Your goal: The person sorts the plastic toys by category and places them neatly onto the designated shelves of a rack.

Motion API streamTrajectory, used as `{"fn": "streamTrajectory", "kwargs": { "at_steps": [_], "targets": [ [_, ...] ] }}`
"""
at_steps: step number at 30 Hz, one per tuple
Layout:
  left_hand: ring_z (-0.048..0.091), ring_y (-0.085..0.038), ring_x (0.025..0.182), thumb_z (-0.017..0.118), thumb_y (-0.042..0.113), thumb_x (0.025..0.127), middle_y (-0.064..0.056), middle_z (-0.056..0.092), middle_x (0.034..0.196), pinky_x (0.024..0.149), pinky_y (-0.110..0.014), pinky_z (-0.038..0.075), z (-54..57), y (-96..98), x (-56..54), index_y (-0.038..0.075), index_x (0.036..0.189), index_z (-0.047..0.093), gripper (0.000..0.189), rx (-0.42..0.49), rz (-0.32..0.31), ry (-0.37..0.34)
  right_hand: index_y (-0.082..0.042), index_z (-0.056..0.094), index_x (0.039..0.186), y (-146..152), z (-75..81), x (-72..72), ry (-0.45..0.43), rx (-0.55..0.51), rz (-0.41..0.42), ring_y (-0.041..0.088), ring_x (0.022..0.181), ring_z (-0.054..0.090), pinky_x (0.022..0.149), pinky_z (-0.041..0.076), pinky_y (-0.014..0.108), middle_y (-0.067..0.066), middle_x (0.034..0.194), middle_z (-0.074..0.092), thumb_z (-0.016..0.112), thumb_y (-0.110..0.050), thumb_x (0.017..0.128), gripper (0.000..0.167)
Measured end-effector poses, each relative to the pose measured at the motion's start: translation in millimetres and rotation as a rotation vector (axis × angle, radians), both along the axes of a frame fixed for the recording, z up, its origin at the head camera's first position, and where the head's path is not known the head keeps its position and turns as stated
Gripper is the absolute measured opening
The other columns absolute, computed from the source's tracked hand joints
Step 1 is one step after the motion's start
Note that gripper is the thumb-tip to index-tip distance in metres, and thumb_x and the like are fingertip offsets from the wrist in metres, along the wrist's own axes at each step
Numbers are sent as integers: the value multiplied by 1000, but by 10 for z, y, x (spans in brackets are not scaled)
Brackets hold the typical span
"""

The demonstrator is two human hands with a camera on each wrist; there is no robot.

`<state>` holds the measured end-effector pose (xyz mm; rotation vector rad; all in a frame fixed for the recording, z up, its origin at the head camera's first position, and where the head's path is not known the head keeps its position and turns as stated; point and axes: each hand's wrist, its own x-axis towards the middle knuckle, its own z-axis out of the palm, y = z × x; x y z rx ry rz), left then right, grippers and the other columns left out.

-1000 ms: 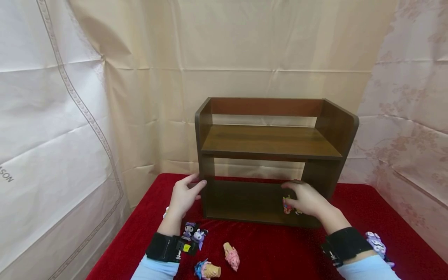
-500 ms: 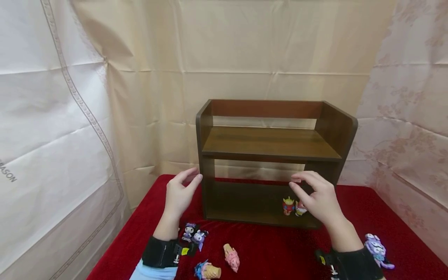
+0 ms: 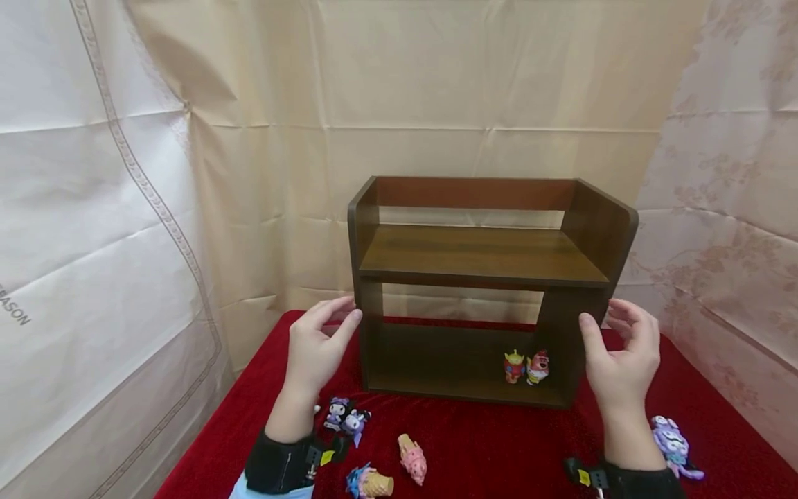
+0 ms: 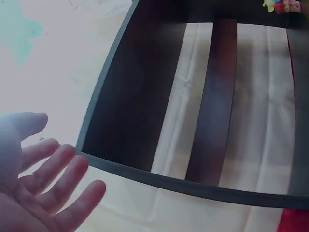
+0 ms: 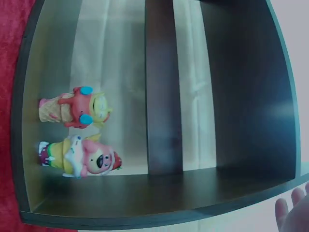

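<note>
A dark brown two-tier wooden shelf (image 3: 483,253) stands on the red cloth. My left hand (image 3: 314,350) is beside its left side panel, fingers loosely bent and holding nothing. By the right panel my right hand (image 3: 623,367) is raised, thumb and fingers spread apart with nothing between them. On the lower board, near the right end, two small toy figures stand upright side by side: a green-headed alien in red (image 3: 514,367) and a pink bear (image 3: 537,367). The right wrist view shows both with ice-cream-cone-like bodies, and only fingertips of the right hand (image 5: 295,212).
In front of the shelf lie a pink ice-cream cone toy (image 3: 413,459) and a blue-topped cone toy (image 3: 370,482). Purple-and-black figures (image 3: 337,412) are near my left wrist. Another purple figure (image 3: 672,447) lies by my right forearm. Curtains (image 3: 486,83) hang behind.
My right hand has drawn back from the two figures in the lower compartment and moved right, beside the right panel. Both figures now show fully. The left hand has shifted slightly left.
</note>
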<state>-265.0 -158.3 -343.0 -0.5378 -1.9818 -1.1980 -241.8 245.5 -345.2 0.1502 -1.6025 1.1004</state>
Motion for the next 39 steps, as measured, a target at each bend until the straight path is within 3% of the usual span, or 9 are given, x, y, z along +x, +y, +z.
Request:
{"fn": "streamTrajectory", "kwargs": {
  "at_steps": [3, 9, 17, 23, 26, 29, 31, 34, 39],
  "targets": [
    [71, -12, 92, 78, 17, 92, 0, 74, 112, 76, -30, 59, 18, -14, 39, 8, 119, 75, 28, -70, 0, 17, -3, 47, 140, 46, -43, -27, -73, -103, 18, 13, 118, 50, 98, 43, 22, -2, 131, 51, 72, -1, 89, 56],
    [69, -10, 90, 78, 19, 92, -1, 74, 109, 75, -34, 60, 40, -17, 103, 11, 120, 75, 29, -210, -36, -22, -16, 34, 150, 247, -218, -196, -198, -201, 42, 19, 131, 42, 108, 38, 30, 0, 145, 41, 72, -8, 92, 70],
    [69, -13, 95, 79, 22, 91, 2, 73, 112, 79, -41, 59, 48, -57, 179, 15, 122, 74, 33, -352, -60, -121, -19, 26, 157, 336, -320, -281, -330, -190, 149, 24, 140, 41, 116, 34, 39, 8, 155, 36, 70, -11, 95, 76],
    [66, -17, 110, 78, 25, 91, 1, 70, 123, 88, -44, 57, 55, -105, 206, 16, 127, 72, 38, -429, -108, -156, -18, 20, 161, 327, -366, -317, -416, -182, 224, 25, 146, 36, 117, 32, 45, 11, 160, 31, 66, -11, 98, 79],
    [66, -20, 113, 78, 24, 91, 0, 70, 124, 90, -44, 57, 53, -169, 187, 15, 128, 72, 38, -447, -89, -169, -18, 17, 163, 319, -383, -326, -462, -163, 251, 28, 148, 31, 118, 28, 47, 11, 163, 28, 63, -13, 100, 78],
    [65, -24, 114, 78, 23, 91, -4, 70, 125, 92, -48, 55, 45, -254, 152, 13, 128, 71, 39, -453, -31, -196, -18, 16, 163, 313, -409, -333, -498, -107, 243, 30, 145, 34, 116, 31, 36, 14, 162, 29, 60, -16, 102, 76],
    [65, -27, 115, 78, 23, 91, -6, 69, 126, 92, -50, 55, 36, -312, 128, 12, 129, 71, 39, -451, 9, -222, -15, 21, 162, 307, -431, -339, -499, -59, 225, 29, 137, 44, 107, 39, 24, 16, 156, 38, 60, -15, 102, 72],
    [64, -29, 115, 77, 25, 92, -8, 69, 128, 91, -52, 55, 19, -381, 91, 13, 129, 70, 40, -449, 66, -270, -11, 28, 160, 308, -467, -342, -493, 1, 188, 20, 125, 52, 88, 43, 10, 18, 146, 48, 61, -14, 102, 67],
    [63, -32, 115, 76, 29, 92, -10, 68, 129, 90, -54, 55, -37, -458, 28, 13, 131, 69, 43, -440, 133, -348, -8, 31, 158, 310, -484, -327, -493, 31, 167, 8, 117, 53, 80, 41, 6, 19, 141, 53, 61, -14, 102, 64]
  ]
}}
